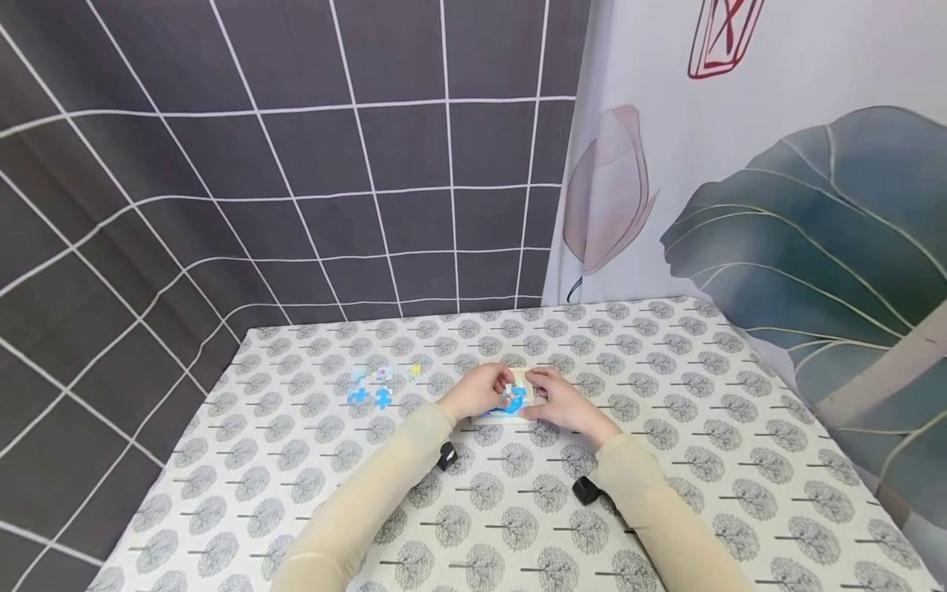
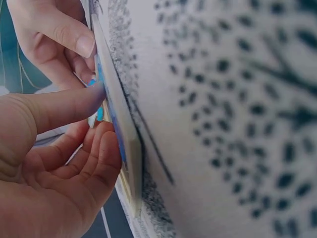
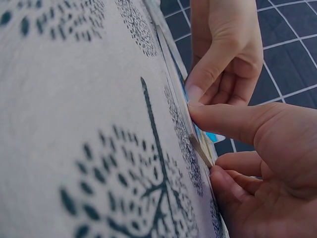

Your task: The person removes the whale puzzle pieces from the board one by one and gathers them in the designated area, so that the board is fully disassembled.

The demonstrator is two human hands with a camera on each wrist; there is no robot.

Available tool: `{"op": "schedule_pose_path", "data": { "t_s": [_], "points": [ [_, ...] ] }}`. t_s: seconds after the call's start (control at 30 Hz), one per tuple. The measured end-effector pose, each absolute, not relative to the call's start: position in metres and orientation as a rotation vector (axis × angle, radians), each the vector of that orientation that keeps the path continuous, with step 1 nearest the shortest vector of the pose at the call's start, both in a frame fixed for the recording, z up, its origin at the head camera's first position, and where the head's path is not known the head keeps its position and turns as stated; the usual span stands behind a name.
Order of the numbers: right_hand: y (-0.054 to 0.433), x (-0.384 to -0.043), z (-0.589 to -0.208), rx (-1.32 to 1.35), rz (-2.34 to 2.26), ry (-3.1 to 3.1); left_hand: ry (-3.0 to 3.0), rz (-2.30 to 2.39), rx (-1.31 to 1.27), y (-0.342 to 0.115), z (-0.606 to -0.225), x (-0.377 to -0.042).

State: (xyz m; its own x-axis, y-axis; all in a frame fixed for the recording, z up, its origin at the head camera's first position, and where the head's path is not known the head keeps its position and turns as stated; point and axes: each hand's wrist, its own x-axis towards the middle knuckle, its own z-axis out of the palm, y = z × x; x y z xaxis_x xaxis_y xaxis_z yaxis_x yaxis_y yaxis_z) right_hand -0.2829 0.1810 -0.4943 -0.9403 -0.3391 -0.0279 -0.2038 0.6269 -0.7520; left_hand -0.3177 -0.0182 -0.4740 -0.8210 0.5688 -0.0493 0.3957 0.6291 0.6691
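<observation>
A shallow wooden puzzle tray [image 1: 505, 420] with blue and white pieces in it lies on the table between both hands. My left hand [image 1: 479, 390] reaches over its left side, thumb and curled fingers pinching a small blue-and-white puzzle piece [image 2: 92, 120] close over the tray. My right hand [image 1: 560, 400] grips the tray's right side, thumb near the front corner and fingers farther back along the edge. In the right wrist view, the right thumb lies by the tray's pale rim [image 3: 202, 151]. Fingers partly hide the tray's picture.
Left of the tray lie several loose jigsaw pieces, among them a blue piece [image 1: 382, 398] and a yellow one [image 1: 416, 369]. The tree-print tablecloth [image 1: 518, 526] covers the table. Behind it hangs a dark checked curtain [image 1: 399, 222], with a flower-print curtain [image 1: 629, 238] at the right.
</observation>
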Motion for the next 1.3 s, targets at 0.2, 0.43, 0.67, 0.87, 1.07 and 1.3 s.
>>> {"op": "schedule_pose_path", "data": {
  "t_s": [0.2, 0.43, 0.67, 0.87, 1.07, 1.3],
  "points": [
    [0.180, -0.280, -0.498, -0.453, -1.189, 2.685, 2.603, 0.876, 0.838, -0.016, -0.473, -0.317],
    [0.181, -0.282, -0.498, -0.470, -1.193, 2.685, 2.590, 0.864, 0.829, -0.015, -0.471, -0.318],
    [0.181, -0.283, -0.497, -0.463, -1.193, 2.681, 2.565, 0.890, 0.800, -0.014, -0.467, -0.317],
    [0.182, -0.284, -0.496, -0.470, -1.202, 2.677, 2.578, 0.878, 0.795, -0.014, -0.468, -0.318],
    [0.182, -0.283, -0.495, -0.484, -1.202, 2.674, 2.607, 0.858, 0.792, -0.017, -0.469, -0.318],
    [0.183, -0.285, -0.494, -0.467, -1.194, 2.665, 2.575, 0.867, 0.844, -0.024, -0.466, -0.319]
  ]
}}
